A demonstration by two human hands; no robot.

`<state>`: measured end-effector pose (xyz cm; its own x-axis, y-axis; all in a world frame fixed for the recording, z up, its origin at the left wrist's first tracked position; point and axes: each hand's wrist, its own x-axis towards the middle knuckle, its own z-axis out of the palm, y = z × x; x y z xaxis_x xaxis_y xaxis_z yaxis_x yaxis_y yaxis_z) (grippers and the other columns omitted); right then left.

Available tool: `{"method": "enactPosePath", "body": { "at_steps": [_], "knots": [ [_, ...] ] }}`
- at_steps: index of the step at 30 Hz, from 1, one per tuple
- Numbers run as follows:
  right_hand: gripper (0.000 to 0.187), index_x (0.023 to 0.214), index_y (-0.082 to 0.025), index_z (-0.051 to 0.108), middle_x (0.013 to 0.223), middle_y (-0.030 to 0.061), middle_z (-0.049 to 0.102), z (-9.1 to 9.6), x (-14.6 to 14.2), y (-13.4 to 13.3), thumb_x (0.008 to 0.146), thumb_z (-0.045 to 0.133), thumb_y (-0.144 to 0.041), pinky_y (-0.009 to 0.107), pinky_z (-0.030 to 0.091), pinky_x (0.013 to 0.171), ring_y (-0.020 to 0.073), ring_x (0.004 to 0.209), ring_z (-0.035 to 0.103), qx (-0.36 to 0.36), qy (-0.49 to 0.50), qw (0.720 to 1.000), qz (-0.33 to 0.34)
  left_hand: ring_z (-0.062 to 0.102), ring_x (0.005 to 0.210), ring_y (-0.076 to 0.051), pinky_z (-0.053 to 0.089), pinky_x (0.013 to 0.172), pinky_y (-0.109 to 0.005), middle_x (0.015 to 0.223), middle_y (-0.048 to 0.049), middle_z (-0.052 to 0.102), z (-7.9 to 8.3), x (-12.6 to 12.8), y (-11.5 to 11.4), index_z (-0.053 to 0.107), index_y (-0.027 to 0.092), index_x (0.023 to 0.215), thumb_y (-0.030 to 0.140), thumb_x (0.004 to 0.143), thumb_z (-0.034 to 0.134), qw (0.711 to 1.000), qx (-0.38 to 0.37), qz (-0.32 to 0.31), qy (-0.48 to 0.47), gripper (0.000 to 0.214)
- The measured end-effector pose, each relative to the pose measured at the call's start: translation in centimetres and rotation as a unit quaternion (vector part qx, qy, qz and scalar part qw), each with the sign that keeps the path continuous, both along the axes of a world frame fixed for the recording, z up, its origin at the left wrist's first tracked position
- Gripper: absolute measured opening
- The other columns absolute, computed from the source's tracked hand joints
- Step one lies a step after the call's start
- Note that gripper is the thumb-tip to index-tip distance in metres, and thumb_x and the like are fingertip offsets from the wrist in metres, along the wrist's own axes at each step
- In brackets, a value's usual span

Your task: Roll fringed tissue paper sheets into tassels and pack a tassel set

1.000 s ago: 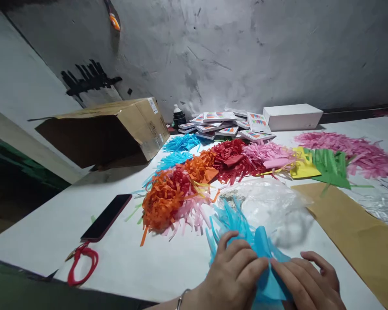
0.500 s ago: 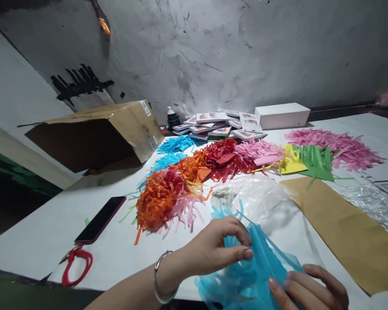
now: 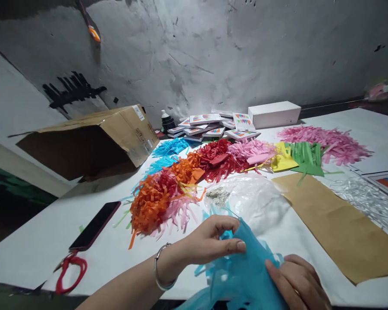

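Blue tissue paper point(image 3: 245, 267), cut into fringe strips along its edges, hangs over the near edge of the table between my two hands. My left hand point(image 3: 216, 241), with a silver bangle at the wrist, grips its upper part between thumb and curled fingers. On the other side, my right hand point(image 3: 299, 277) pinches the right edge of the same blue paper, its fingers folded. Just beyond the paper lies a clear plastic bag point(image 3: 258, 198) with a greyish clump inside its left end. Orange fringed tissue point(image 3: 150, 204) heaps to the left of it.
Red-handled scissors point(image 3: 71, 273) and a phone point(image 3: 95, 226) lie left. An open cardboard box point(image 3: 126, 137) tips on its side behind them. Flat printed packs point(image 3: 210, 125) pile near a white box point(image 3: 274, 115). Brown paper point(image 3: 339, 228) and pink fringe point(image 3: 326, 144) occupy the right.
The blue paper has been pulled broader and smoother between my hands. My right hand has shifted slightly left and up with its fingers curled in more. The whole view has turned slightly right.
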<state>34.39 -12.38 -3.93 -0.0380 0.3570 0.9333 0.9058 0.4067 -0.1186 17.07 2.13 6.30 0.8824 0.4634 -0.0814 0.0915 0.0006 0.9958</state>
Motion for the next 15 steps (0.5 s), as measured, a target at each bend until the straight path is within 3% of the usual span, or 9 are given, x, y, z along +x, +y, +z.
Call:
{"method": "enactPosePath", "body": {
  "at_steps": [4, 8, 12, 15],
  "knots": [
    [0.052, 0.152, -0.011, 0.044, 0.081, 0.0074, 0.065, 0.0, 1.2, -0.2, 0.100, 0.048, -0.015, 0.040, 0.055, 0.088, 0.0191, 0.079, 0.067, -0.081, -0.015, 0.996, 0.019, 0.061, 0.072, -0.017, 0.048, 0.072, -0.027, 0.079, -0.0037, 0.066, -2.2, 0.4, -2.0, 0.071, 0.014, 0.091, 0.066, 0.063, 0.085, 0.977, -0.214, 0.014, -0.010, 0.062],
    [0.055, 0.152, -0.006, 0.043, 0.085, 0.0094, 0.060, -0.5, 1.7, 0.1, 0.098, 0.050, -0.012, 0.044, 0.050, 0.091, 0.0203, 0.084, 0.062, -0.083, -0.012, 0.996, 0.008, 0.070, 0.084, -0.024, 0.053, 0.077, -0.031, 0.091, -0.0098, 0.073, -4.9, 0.8, -4.2, 0.073, 0.012, 0.101, 0.062, 0.059, 0.089, 0.940, -0.337, -0.050, 0.019, 0.068],
    [0.051, 0.148, -0.012, 0.050, 0.086, 0.0075, 0.058, -0.9, 2.2, 0.4, 0.097, 0.052, -0.012, 0.039, 0.053, 0.085, 0.0194, 0.085, 0.062, -0.069, 0.017, 0.997, 0.033, 0.071, 0.088, -0.023, 0.058, 0.079, -0.034, 0.098, -0.0071, 0.074, -5.8, 1.3, -5.5, 0.072, 0.014, 0.104, 0.059, 0.076, 0.079, 0.972, -0.209, -0.097, 0.046, 0.054],
    [0.044, 0.142, -0.020, 0.058, 0.106, 0.0109, 0.064, -1.5, 2.2, 0.8, 0.098, 0.051, -0.017, 0.037, 0.057, 0.087, 0.0233, 0.104, 0.065, -0.086, 0.063, 0.991, 0.078, 0.070, 0.088, -0.020, 0.060, 0.078, -0.036, 0.107, -0.0073, 0.071, -5.3, 1.6, -6.4, 0.067, 0.014, 0.113, 0.043, 0.095, 0.067, 0.983, -0.131, -0.109, 0.066, 0.034]
  ]
}}
